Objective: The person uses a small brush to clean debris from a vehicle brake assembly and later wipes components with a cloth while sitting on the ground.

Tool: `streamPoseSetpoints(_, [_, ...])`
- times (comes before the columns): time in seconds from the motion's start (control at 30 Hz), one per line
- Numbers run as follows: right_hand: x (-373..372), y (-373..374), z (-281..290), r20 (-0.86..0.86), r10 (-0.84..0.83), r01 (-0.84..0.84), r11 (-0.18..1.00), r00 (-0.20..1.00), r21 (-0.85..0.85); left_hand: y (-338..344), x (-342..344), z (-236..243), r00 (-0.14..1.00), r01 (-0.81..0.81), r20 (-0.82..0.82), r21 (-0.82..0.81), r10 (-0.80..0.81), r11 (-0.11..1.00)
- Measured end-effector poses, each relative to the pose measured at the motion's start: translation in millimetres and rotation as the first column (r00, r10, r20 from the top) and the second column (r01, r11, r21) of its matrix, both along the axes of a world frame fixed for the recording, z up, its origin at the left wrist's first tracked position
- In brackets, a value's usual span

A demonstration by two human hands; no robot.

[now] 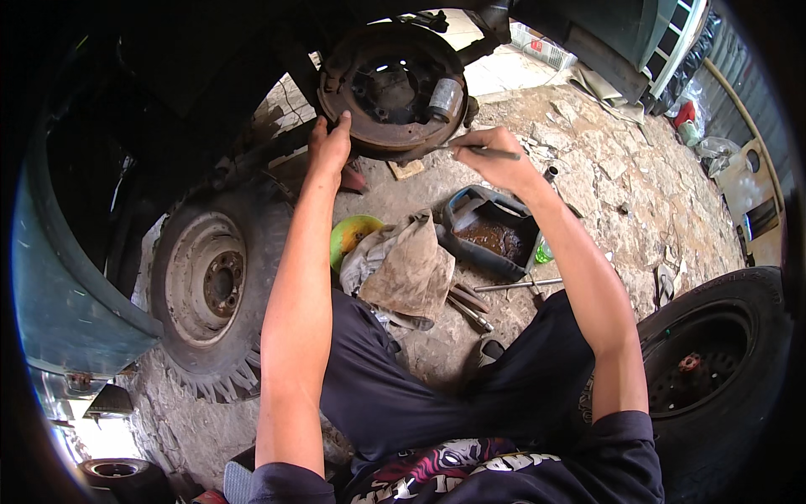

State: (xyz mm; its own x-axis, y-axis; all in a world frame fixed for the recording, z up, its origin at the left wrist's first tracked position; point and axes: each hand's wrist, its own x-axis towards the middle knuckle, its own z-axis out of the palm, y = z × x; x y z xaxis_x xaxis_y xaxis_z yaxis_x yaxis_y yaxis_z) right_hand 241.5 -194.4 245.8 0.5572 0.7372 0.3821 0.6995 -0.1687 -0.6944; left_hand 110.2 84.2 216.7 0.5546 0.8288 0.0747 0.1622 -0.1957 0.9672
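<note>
A rusty round brake plate [378, 133] with a dark centre hangs under the vehicle at the top of the view. My left hand [330, 151] grips its lower left rim, thumb on the front face and the other fingers partly hidden behind. In my right hand [497, 160] is a slim dark metal tool [501, 154], held closed in the fingers. Its thin end points left at the plate's lower right edge; whether it touches cannot be made out. A grey cylindrical part [445, 100] sits against the plate's right side.
Below the plate stands a cut-open black container [495, 267] with brown liquid. Beside it lie a dirty rag [411, 273], a yellow-green bowl [357, 235] and a metal bar [508, 286]. A wheel [206, 277] stands left; another tyre [722, 353] lies right. Broken stone covers the ground.
</note>
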Motion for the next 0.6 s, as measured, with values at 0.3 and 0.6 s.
streamPoseSetpoints(0.3, [40, -3, -13, -0.074, -0.144, 0.151, 0.984, 0.987, 0.093, -16, 3, 6, 0.999, -0.013, 0.052, -0.021, 0.014, 1.000])
streamPoseSetpoints(0.6, [9, -1, -3, -0.018, -0.029, 0.029, 1.000, 0.999, 0.007, -14, -2, 10, 0.998, -0.027, 0.049, -0.021, 0.028, 0.999])
